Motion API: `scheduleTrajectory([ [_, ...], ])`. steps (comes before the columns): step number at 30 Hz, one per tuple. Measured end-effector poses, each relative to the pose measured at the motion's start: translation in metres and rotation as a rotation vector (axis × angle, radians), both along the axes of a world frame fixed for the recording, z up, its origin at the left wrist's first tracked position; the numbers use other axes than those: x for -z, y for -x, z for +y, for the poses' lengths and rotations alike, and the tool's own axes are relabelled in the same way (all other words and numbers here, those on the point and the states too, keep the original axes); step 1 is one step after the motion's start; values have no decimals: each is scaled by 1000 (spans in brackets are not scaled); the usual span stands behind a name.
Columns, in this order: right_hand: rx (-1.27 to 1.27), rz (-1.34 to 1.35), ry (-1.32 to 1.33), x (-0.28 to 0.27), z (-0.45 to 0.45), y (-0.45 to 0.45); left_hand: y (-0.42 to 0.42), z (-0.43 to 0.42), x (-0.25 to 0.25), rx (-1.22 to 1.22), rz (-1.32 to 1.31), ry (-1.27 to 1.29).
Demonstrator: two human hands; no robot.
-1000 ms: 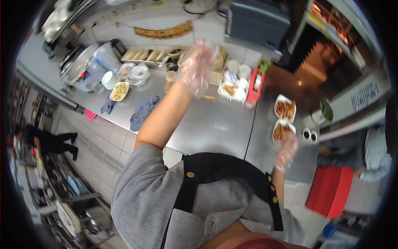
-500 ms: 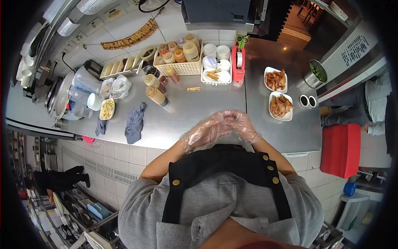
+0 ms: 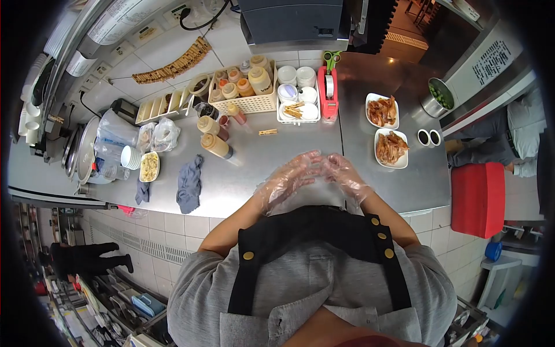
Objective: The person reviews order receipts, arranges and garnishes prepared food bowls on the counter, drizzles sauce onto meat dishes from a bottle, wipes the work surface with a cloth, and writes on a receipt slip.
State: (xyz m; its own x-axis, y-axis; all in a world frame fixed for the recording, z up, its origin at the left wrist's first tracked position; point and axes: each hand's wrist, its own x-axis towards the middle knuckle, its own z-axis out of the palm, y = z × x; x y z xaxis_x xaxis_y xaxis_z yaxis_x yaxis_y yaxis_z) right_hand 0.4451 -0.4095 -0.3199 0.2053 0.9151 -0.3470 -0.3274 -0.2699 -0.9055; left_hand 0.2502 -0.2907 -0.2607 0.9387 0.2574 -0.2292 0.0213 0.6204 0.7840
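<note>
Both of my hands wear clear plastic gloves and are held close together over the near edge of the steel counter (image 3: 272,191). My left hand (image 3: 293,178) is open, its fingers stretched toward the right and nothing in them. Beside it, my right hand (image 3: 342,173) has its fingers loosely curled and apart, with no object visible; a narrow gap separates the two hands. Beyond them lies a small wooden clothespin (image 3: 267,132). To the right stand two white dishes of browned meat pieces, the nearer dish (image 3: 399,165) and the farther dish (image 3: 374,97).
Squeeze bottles (image 3: 216,146) and a grey-blue cloth (image 3: 189,184) lie left. Behind are a sauce basket (image 3: 245,104), a tray of white lids (image 3: 299,120) and a red tape dispenser (image 3: 328,101). Sauce cups (image 3: 424,137) stand right. Another person (image 3: 87,260) is at far left.
My hands have parted from being pressed together, the right one shifting slightly rightward. The view has tilted a little. The dishes and bottles stay where they were on the counter.
</note>
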Motion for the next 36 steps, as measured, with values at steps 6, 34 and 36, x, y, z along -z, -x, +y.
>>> scheduleTrajectory([
  [6, 12, 260, 14, -35, -20, -4, 19, 5, 1, -277, 72, -66],
  [34, -565, -916, -530, -181, 35, 121, 126, -7, -103, 231, 382, -1052],
  [36, -687, -1002, -687, -208, 71, 133, 131, 1, -62, -203, -29, -1216],
])
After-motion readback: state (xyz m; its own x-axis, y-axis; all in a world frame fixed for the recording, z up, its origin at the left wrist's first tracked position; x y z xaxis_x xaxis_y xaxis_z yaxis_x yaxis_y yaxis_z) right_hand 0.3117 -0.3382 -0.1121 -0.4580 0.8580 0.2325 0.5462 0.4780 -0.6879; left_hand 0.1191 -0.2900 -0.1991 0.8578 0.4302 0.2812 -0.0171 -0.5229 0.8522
